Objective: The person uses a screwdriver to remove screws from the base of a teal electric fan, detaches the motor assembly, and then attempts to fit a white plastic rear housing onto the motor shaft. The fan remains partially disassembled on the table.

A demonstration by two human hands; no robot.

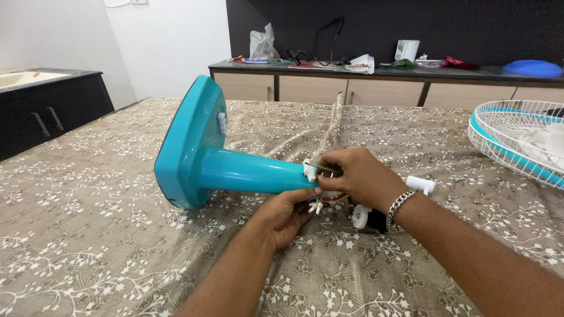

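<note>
Teal plastic fills the middle of the frame: a fan stand [235, 170], its column lying on its side, its flat base tipped up toward the upper left. The left hand [288, 214] cups under the column's open end, fingers curled up against it, with a small bunch of coloured wires [320, 204] showing just above the palm. The right hand [355, 176], a metal chain bracelet [399, 205] on its wrist, is closed on a thin dark tool [326, 169] whose tip meets a white plastic fitting [309, 171] at the column's end. By the look of it, the step in hand is working at that fitting; the next move seems to call for a steady column and a tip kept seated. Just behind the hands lie a small black motor part with a white wheel [363, 216] and a white plastic knob [420, 184]. All rests on a bed with a grey floral cover [106, 235]. A white wire fan guard with a teal rim [517, 144] sits at the right edge, and a cluttered dark counter [376, 70] runs along the top.
</note>
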